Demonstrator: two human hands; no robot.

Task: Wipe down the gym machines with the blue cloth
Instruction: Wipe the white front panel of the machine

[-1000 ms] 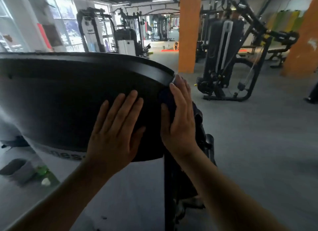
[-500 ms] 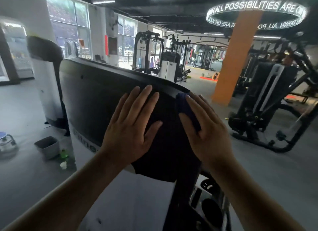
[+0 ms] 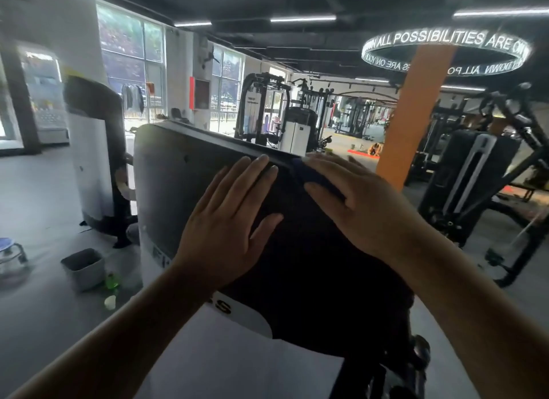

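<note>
Blue cloth (image 3: 309, 173) lies at the top edge of the machine (image 3: 178, 184), pressed there by the right hand (image 3: 365, 202) with straight fingers. The left hand (image 3: 228, 220) rests flat on the machine's side, grasping nothing. Since nothing pinches the cloth, a quick stroke over that curved edge could let it slip and fall.

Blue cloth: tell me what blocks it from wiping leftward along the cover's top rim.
The left hand lies flat on the black cover, fingertips at the rim just left of the blue cloth under the right hand. Beyond them the rim looks bare.
</note>
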